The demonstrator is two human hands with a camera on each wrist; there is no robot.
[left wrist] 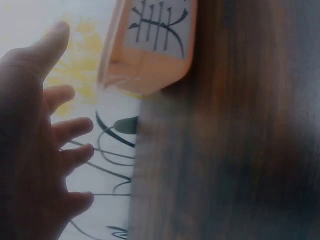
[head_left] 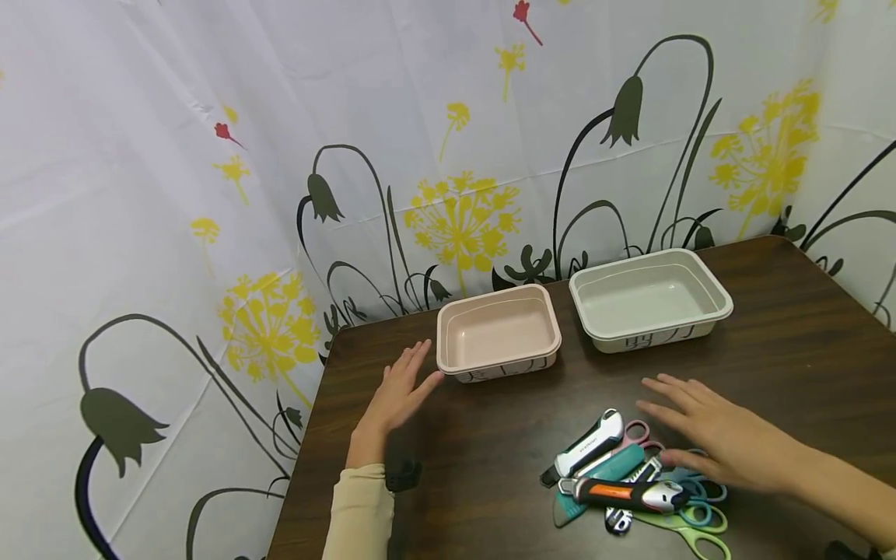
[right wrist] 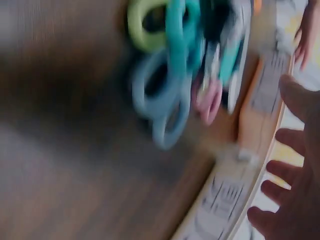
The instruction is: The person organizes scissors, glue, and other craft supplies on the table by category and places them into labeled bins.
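My left hand (head_left: 394, 395) is held out with straight fingers just left of the pink plastic container (head_left: 498, 333), holding nothing; whether it touches the rim I cannot tell. Above the right side of a pile, my right hand (head_left: 728, 435) spreads its fingers and holds nothing. In that pile lie a black and orange utility knife (head_left: 623, 495), a white utility knife (head_left: 591, 446), a smaller cutter (head_left: 617, 519), a teal-handled tool (head_left: 616, 464), and pink scissors (head_left: 635, 432). Green scissors (head_left: 693, 525) and blue scissors (right wrist: 160, 95) lie at its right, partly behind my hand in the head view.
A white container (head_left: 651, 299) stands behind the pile, right of the pink one. Both have dark markings on their front walls. The dark wooden table (head_left: 483, 459) ends at a flower-patterned curtain (head_left: 434, 117).
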